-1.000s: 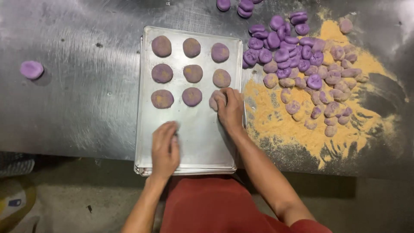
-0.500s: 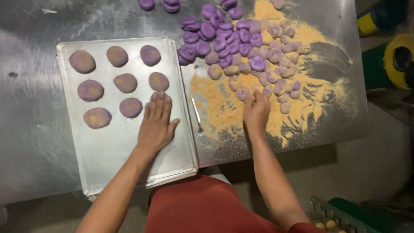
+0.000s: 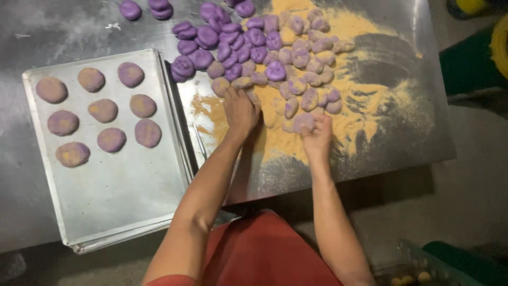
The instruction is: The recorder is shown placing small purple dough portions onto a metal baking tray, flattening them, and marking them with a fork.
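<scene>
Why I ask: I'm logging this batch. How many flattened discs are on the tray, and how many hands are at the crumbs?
Flattened discs on the tray: 9
Hands at the crumbs, left hand and right hand: 2
Total: 11

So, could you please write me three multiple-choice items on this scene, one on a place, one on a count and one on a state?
1. Where does the baking tray lie relative to the yellow crumb pile?
A. to its left
B. to its right
C. on top of it

2. How many flattened dough discs are on the tray?
A. five
B. nine
C. twelve

3. What is the right hand doing?
A. resting flat on the tray
B. hanging off the table
C. gripping a crumb-coated purple piece

Answers: 1 A, the tray fills the picture's left; 2 B, three rows of three; 3 C, its fingers curl around the piece.
</scene>
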